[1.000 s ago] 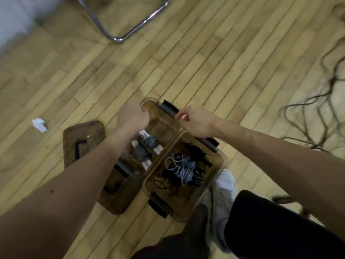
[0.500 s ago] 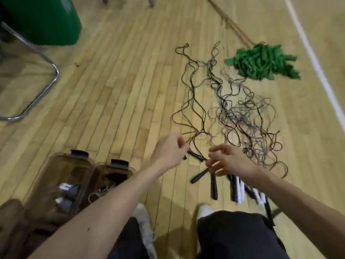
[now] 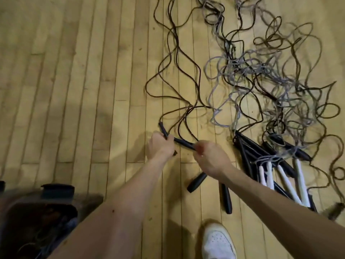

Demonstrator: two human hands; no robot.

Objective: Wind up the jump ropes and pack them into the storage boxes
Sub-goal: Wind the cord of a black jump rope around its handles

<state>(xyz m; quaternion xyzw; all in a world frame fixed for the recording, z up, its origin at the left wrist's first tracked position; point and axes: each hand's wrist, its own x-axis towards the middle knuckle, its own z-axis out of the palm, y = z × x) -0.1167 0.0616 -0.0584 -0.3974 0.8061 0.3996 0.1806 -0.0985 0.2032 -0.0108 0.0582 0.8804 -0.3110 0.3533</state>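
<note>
Left hand [image 3: 161, 146] grips one black handle [image 3: 162, 130]; right hand [image 3: 211, 158] holds the second handle [image 3: 183, 143].
Cord [image 3: 190, 107] runs away from you along the floor [image 3: 74, 90]; storage box [image 3: 22, 202] lies nearer your left arm.

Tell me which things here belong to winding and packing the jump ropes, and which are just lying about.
Part of the job:
- black handles, gripped by left hand and right hand
- their dark rope
- tangled rope pile
- loose black and white handles
- storage box

Just there:
- white shoe
- wooden floor
</note>
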